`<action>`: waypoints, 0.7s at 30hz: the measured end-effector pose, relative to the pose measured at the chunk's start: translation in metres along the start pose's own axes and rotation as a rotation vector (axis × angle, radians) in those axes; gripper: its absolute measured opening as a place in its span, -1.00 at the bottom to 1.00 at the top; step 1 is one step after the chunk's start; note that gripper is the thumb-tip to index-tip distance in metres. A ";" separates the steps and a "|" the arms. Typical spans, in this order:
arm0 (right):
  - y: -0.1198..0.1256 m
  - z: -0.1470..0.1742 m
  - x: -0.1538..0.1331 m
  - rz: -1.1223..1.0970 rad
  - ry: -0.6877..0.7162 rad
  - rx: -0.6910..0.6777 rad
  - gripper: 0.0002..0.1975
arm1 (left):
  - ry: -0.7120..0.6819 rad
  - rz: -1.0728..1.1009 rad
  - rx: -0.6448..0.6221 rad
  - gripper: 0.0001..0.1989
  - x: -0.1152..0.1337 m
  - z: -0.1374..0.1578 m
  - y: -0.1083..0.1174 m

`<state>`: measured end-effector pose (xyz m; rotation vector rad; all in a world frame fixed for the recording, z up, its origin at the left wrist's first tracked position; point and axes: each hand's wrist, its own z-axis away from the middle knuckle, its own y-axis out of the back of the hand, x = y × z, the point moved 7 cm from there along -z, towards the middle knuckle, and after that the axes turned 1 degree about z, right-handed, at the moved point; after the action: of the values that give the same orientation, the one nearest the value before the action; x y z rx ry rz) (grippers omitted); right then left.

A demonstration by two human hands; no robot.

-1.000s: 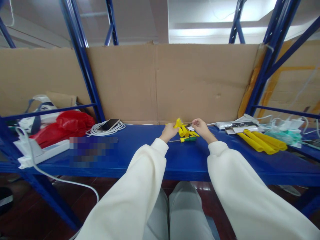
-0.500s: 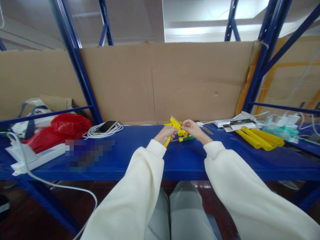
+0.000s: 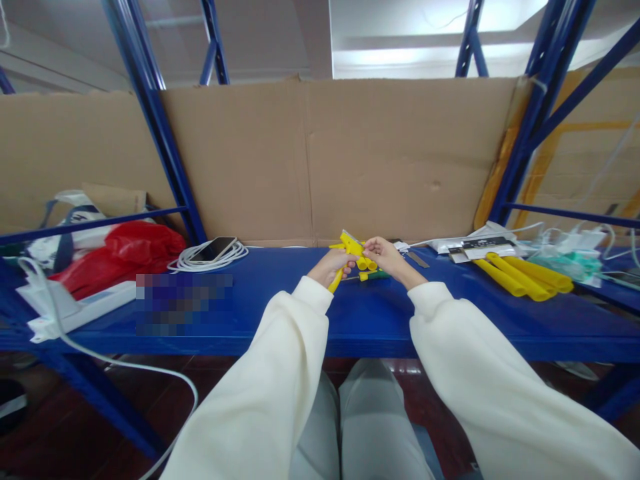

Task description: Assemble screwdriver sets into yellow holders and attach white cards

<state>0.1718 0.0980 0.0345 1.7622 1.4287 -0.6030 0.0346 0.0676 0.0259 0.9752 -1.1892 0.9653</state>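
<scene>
My left hand is closed around a yellow plastic tool that looks like a scraper, with a pale strip along its head and a yellow handle pointing down. At the right end of that head, my right hand has its thumb and fingers pinched together. Whatever small thing they pinch is hidden. Below and between the hands, several yellow plastic pieces lie close together. A green and yellow handle, like a screwdriver's, lies on the blue tabletop under my right hand.
Yellow tubes and flat black-and-silver packs lie to the right. A metal strip rests beyond my right hand. On the left are a phone on a coiled white cable, a red bag and a white power strip. Cardboard stands behind.
The view has shifted slightly. Both hands stay at the yellow tool, and my right fingers have moved a little against its right end.
</scene>
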 end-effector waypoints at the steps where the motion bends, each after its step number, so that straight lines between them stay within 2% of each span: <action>1: 0.000 0.000 -0.001 0.009 0.008 -0.002 -0.73 | 0.003 0.004 0.005 -0.84 0.000 0.001 0.000; 12: 0.001 -0.001 -0.002 0.044 0.023 0.008 -0.77 | -0.004 -0.005 0.005 -0.82 0.002 0.005 -0.002; 21: 0.012 0.003 0.003 0.142 -0.007 0.139 -0.63 | 0.007 0.029 -0.053 -0.79 0.006 0.010 -0.003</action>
<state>0.1848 0.0968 0.0339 1.9494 1.2700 -0.6449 0.0351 0.0580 0.0327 0.9137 -1.2204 0.9549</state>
